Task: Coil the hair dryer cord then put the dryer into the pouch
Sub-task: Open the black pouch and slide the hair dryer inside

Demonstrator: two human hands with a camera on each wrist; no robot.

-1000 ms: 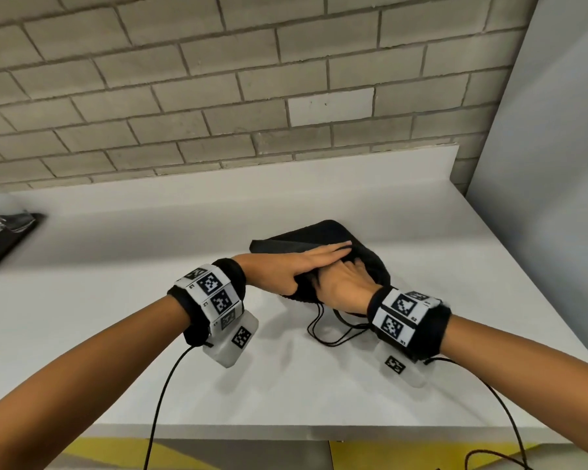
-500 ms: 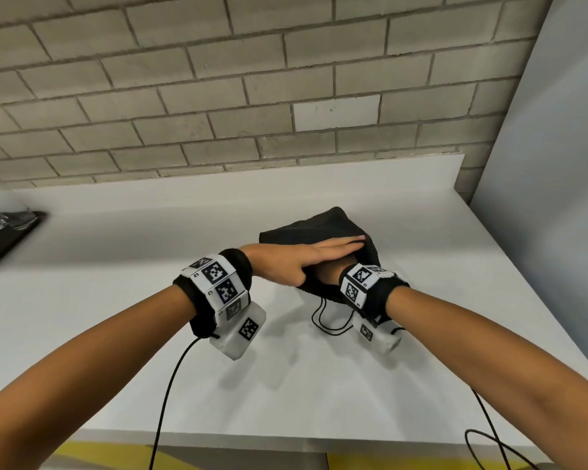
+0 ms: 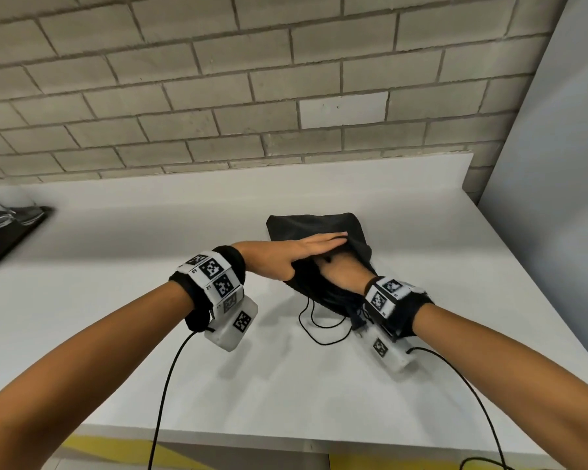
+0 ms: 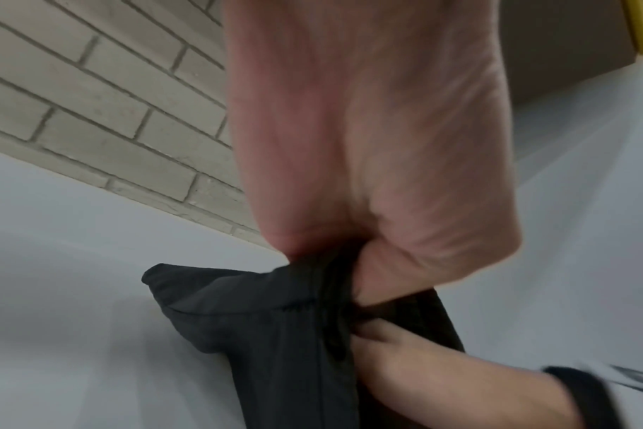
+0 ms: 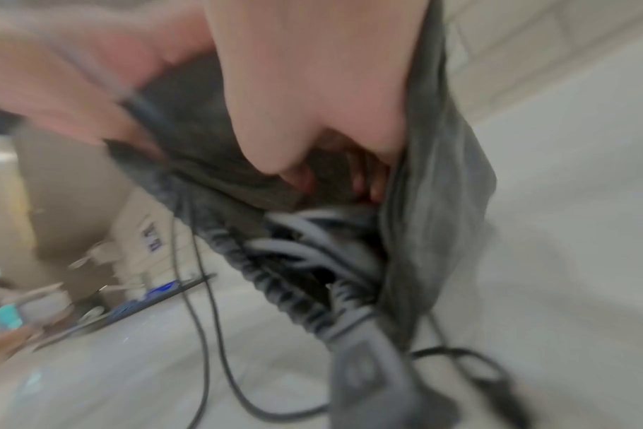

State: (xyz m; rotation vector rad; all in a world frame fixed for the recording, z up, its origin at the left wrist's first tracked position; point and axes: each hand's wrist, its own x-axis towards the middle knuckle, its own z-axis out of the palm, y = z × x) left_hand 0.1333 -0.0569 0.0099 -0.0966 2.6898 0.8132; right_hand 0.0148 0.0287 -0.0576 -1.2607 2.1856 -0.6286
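A black drawstring pouch [image 3: 314,225] lies on the white counter [image 3: 116,300]. My left hand [image 3: 306,247] lies over its top with straight fingers. In the left wrist view the thumb [image 4: 404,267] pinches the pouch rim [image 4: 305,293]. My right hand [image 3: 340,271] is pushed into the pouch mouth, so its fingers are hidden from the head camera. In the blurred right wrist view its thumb and fingertips [image 5: 368,185] curl round a dark shape inside, seemingly the dryer. Coiled grey cord [image 5: 312,246] sits in the mouth. The plug [image 3: 358,325] sticks out by the right wrist.
The pouch's thin drawstring [image 3: 319,334] loops on the counter in front of the pouch. A dark tray with glassware [image 3: 11,225] sits at the left edge. A brick wall stands behind, a grey panel [image 3: 557,164] to the right. The counter's front edge [image 3: 286,439] is near.
My right hand has slid from the pouch mouth deeper into the pouch, up to the wrist. The left hand has stayed flat on top, holding the rim.
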